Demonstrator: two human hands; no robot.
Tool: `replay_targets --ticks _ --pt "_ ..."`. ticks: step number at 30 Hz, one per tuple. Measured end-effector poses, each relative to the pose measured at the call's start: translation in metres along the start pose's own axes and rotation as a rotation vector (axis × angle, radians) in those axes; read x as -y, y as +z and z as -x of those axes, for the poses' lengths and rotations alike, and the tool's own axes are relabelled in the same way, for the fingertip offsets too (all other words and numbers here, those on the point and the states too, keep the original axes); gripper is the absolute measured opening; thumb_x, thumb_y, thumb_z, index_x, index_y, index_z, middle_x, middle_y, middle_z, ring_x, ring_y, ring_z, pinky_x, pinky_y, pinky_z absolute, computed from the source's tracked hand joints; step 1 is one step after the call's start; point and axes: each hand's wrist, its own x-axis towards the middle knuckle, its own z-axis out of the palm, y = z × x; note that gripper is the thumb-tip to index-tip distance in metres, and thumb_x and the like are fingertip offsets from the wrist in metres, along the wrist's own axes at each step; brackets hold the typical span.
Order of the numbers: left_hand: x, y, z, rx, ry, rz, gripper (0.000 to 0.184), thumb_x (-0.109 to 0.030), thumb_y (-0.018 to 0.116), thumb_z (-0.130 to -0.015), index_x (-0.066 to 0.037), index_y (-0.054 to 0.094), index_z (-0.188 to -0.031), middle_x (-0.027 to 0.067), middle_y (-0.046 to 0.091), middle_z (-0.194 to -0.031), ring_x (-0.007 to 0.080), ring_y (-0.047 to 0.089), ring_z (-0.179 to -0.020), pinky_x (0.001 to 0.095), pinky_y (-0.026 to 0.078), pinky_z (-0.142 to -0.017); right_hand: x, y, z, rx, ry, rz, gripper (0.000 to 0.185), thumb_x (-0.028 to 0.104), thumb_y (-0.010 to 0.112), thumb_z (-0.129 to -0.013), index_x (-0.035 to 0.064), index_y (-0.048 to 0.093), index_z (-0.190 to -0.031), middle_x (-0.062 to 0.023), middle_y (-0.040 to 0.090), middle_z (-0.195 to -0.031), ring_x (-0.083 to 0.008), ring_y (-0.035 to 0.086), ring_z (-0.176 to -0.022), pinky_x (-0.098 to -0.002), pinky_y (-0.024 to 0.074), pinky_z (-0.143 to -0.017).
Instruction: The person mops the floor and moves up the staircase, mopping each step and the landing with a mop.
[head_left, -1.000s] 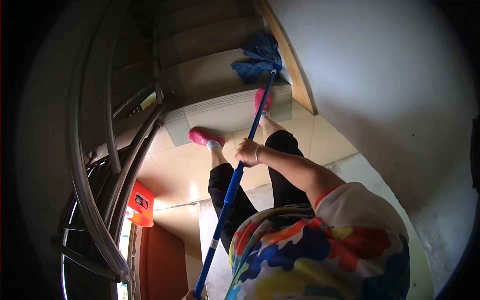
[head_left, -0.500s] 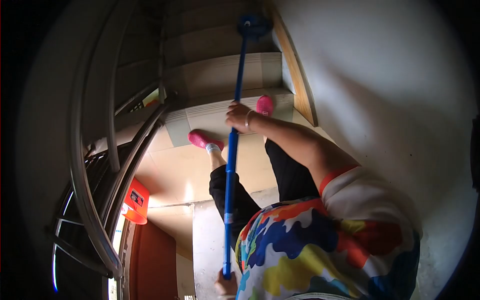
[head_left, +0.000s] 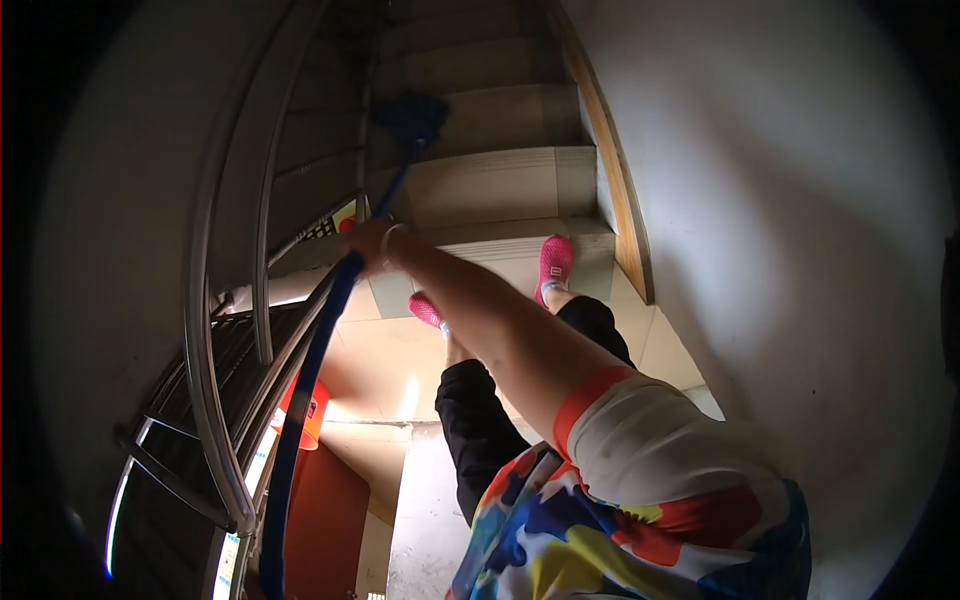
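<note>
A blue mop (head_left: 313, 375) slants from the lower left up to the stairs. My right hand (head_left: 370, 245), with a light bracelet at its wrist, is wrapped round the upper part of the pole, close to the metal railing. The blue mop head (head_left: 412, 118) is blurred and lies over the left side of a step. Down at the bottom edge the pole leaves the picture, and my left hand is out of sight there.
Tiled stairs (head_left: 485, 188) climb ahead, with a wooden skirting strip (head_left: 612, 170) and pale wall on the right. A metal handrail (head_left: 205, 370) runs along the left. Beyond it sits a red bucket (head_left: 312, 425). My pink shoes (head_left: 555, 262) are by the lowest step.
The mop head has swung left and come nearer. My right hand and the pole have shifted left toward the railing. My left hand has dropped out of view.
</note>
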Motion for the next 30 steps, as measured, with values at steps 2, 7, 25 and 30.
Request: replay_targets --ticks 2,7,25,30 --pt "0.003 -0.017 -0.018 -0.342 0.225 0.064 0.043 -0.039 0.055 -0.087 -0.010 0.057 -0.118 0.0123 0.064 -0.082 0.0288 0.061 -0.066 0.0382 0.049 -0.058 -0.027 -0.008 0.015 -0.185 0.019 0.033 0.023 0.030 0.070 -0.065 0.0134 0.064 -0.081 -0.0102 0.064 -0.083 -0.0295 0.062 -0.084 -0.0386 0.0480 -0.077" --pt "0.009 0.003 -0.016 -0.253 0.328 0.180 0.042 -0.038 0.053 -0.088 -0.010 0.055 -0.119 0.0112 0.059 -0.073 0.0256 0.057 -0.057 0.0361 0.045 -0.050 -0.045 -0.020 0.083 -0.251 0.063 0.151 0.026 0.025 0.071 -0.060 0.0132 0.062 -0.081 -0.0085 0.062 -0.080 -0.0301 0.061 -0.080 -0.0392 0.0479 -0.072" --pt "0.073 0.144 -0.112 -0.969 0.506 1.576 0.038 -0.048 0.061 -0.079 -0.011 0.056 -0.086 0.0087 0.063 -0.067 0.0153 0.056 -0.052 0.0247 0.041 -0.043 0.006 -0.009 0.051 -0.293 0.218 0.111 0.018 0.015 0.069 -0.061 0.0113 0.058 -0.075 -0.0095 0.059 -0.078 -0.0296 0.059 -0.078 -0.0375 0.0471 -0.070" --pt "0.114 0.127 -0.114 -1.173 0.612 1.596 0.031 -0.042 0.060 -0.080 -0.012 0.058 -0.088 0.0047 0.062 -0.065 0.0148 0.054 -0.049 0.0237 0.041 -0.042 0.046 0.005 -0.048 -0.112 -0.031 0.033 0.018 0.015 0.068 -0.064 0.0111 0.057 -0.078 -0.0086 0.059 -0.078 -0.0286 0.059 -0.078 -0.0371 0.0466 -0.068"
